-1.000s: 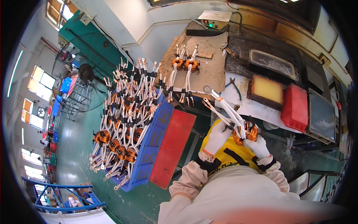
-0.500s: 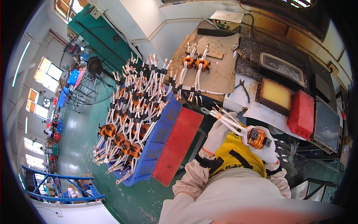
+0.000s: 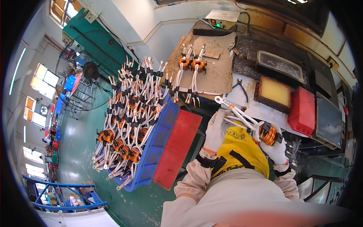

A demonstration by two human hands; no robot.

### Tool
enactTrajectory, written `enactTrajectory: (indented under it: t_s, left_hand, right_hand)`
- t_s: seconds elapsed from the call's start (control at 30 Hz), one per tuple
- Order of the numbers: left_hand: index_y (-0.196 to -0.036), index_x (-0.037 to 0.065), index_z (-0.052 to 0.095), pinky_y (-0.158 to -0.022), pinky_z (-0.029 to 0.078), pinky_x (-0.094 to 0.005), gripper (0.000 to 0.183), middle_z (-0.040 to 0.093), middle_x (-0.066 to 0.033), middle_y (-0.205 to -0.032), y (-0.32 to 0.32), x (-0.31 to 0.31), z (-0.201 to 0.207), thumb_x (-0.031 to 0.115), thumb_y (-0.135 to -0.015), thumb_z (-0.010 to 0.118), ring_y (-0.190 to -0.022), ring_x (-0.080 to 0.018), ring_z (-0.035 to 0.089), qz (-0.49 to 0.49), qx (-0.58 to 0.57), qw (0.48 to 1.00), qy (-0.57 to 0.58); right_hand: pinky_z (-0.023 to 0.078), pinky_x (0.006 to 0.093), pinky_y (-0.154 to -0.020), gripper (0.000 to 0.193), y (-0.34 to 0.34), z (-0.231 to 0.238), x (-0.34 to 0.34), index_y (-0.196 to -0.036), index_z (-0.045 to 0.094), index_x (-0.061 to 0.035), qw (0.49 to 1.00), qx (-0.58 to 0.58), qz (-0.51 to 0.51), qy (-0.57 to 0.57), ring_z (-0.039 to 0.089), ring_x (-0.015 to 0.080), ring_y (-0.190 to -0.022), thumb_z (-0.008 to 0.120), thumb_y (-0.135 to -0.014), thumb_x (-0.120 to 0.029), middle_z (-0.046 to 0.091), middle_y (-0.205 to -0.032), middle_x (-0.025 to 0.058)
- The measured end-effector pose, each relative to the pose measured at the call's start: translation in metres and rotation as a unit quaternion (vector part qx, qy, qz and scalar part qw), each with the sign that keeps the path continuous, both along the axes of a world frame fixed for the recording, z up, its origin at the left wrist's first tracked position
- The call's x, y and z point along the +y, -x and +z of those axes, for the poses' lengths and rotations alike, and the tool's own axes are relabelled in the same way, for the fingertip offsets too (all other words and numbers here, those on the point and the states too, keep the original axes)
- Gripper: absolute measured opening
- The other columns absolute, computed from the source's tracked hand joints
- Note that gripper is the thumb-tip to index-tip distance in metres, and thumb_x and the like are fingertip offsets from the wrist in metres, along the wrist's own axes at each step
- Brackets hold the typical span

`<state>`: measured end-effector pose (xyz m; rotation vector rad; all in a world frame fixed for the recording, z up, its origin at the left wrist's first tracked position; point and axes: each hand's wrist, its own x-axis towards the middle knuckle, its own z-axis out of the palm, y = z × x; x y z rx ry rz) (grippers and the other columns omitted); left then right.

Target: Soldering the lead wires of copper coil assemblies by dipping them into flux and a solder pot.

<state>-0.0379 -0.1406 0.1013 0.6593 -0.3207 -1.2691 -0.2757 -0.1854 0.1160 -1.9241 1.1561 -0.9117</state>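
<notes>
A copper-wound coil [image 3: 267,134] with white leads and a black block is in front of my body. My right hand [image 3: 278,149], in a white glove, is closed around its copper end. My left hand [image 3: 215,131], also gloved, has its fingertips closed on the leads [image 3: 242,116]. One lead, ending in a ring lug [image 3: 219,99], reaches up past that hand. Which leads the left fingers pinch is partly hidden. A yellow apron [image 3: 244,155] lies just below the coil. On the cardboard-covered bench [image 3: 217,77] are two similar coils [image 3: 197,66], leads trailing toward me.
At left, a blue crate [image 3: 153,151] is heaped with coils beside a red board [image 3: 177,149]. Pliers [image 3: 242,90], a tray of yellowish material [image 3: 274,92] and a red bin [image 3: 302,111] stand on the right. A large fan [image 3: 90,71] is beyond the crate.
The coil has turned slightly and shifted right with my right hand; its leads have swung up a little. My left hand has moved slightly left. The whole view has shifted slightly.
</notes>
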Motion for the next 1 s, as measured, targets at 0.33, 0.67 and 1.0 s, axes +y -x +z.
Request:
enactTrajectory:
  t_s: [0.33,0.67,1.0]
  left_hand:
    - [-0.125,0.003,0.055,-0.091,0.046,-0.0326,0.036,0.06,-0.009,-0.117,0.031,-0.017,0.001,0.028,-0.099,0.055,-0.103,-0.0181,0.059,-0.04,0.053,0.997,-0.036]
    - [-0.125,0.0,0.055,-0.091,0.048,-0.0288,0.035,0.063,-0.0077,-0.111,0.05,-0.031,-0.01,0.024,-0.099,0.053,-0.103,-0.014,0.06,-0.266,-0.293,0.916,-0.06]
    - [-0.122,0.006,0.056,-0.082,0.05,-0.0424,0.044,0.059,-0.0144,-0.109,0.148,-0.137,0.015,0.029,-0.086,0.061,-0.096,-0.0321,0.062,-0.157,-0.756,0.608,0.183]
  right_hand:
    - [0.052,0.0297,-0.083,0.059,0.048,0.015,-0.022,-0.121,0.052,-0.0044,0.998,0.031,-0.041,0.021,0.065,0.0181,-0.092,0.075,-0.067,-0.009,0.065,-0.101,0.0099]
    - [0.052,0.0327,-0.079,0.052,0.132,0.037,-0.098,-0.117,0.053,-0.0017,0.976,0.132,-0.137,0.101,0.068,0.0242,-0.089,0.075,-0.07,-0.011,0.068,-0.094,0.0134]
    - [0.053,0.0383,-0.075,0.055,0.168,0.009,-0.142,-0.116,0.054,-0.0058,0.961,0.182,-0.169,0.123,0.068,0.0334,-0.086,0.077,-0.068,-0.018,0.068,-0.09,0.0167]
